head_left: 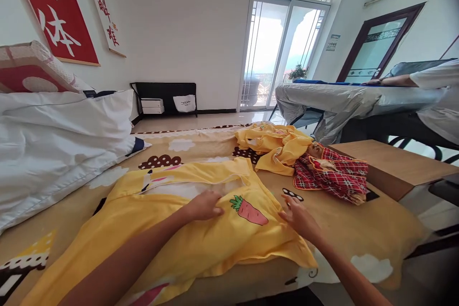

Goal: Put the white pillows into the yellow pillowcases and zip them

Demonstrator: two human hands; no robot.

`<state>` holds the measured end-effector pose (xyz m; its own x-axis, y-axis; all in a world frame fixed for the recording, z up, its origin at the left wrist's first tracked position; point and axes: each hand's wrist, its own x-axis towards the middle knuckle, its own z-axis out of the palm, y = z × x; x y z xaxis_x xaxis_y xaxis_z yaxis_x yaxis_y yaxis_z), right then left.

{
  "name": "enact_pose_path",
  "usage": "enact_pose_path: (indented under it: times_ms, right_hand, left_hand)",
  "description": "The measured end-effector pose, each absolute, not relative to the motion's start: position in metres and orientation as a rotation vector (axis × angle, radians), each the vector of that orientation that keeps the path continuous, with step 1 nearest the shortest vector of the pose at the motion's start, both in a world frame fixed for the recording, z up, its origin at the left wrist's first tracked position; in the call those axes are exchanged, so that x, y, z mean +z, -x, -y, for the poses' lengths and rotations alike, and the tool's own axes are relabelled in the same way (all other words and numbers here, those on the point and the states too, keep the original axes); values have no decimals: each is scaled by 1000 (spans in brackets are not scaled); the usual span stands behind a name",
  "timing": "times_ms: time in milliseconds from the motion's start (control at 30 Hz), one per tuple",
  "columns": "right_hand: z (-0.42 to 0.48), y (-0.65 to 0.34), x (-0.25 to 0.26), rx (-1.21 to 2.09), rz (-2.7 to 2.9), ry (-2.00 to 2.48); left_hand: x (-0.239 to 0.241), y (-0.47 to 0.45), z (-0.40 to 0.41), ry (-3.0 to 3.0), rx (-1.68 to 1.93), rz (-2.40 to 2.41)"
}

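Note:
A yellow garment with a carrot print (201, 229) lies spread on the bed in front of me. My left hand (204, 204) rests on its middle, fingers curled and pressed onto the cloth beside the carrot. At the garment's right edge, my right hand (298, 215) lies flat with the fingers stretched out. A crumpled yellow garment (274, 146) and a red plaid garment (337, 174) lie further back on the right.
A white duvet (60, 138) is heaped at the left with a pillow above it. A wooden bedside table (398, 162) stands at the right. Another person's arm (394, 81) reaches over a grey-covered table at the back right. A glass balcony door is behind.

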<state>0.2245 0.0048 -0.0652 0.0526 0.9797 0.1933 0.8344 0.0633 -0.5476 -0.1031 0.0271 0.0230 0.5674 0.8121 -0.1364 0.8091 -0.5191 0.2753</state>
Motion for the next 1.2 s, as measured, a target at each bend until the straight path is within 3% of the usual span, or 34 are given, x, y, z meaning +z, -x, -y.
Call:
enact_pose_path:
  times_ms: [100,233,467,700,933,1033,1200]
  right_hand:
    - [9,-179,-36,77,2219,1379]
    - [29,-123,-23,242,2588,1043]
    - [60,-131,-46,15,2498,1110]
    - [87,-141,-55,-46,2503,1169]
    - [87,-151,-63,-179,2643,1535]
    - [87,-154,-54,-279,2738,1498]
    - [92,-168,-24,-145,2873,1337]
  left_hand:
    - [30,99,-8,-2586,-29,-1158]
    - [39,98,14,-2643,-136,-980]
    - [28,86,-5,-2657,28,-846]
    - [-13,14,-31,-2906,-119,-122]
    - [-53,30,-23,-3134,259,-213]
    - [-53,37,-23,-3144,272,-223]
    - [-43,17,-18,-3137,121,-313]
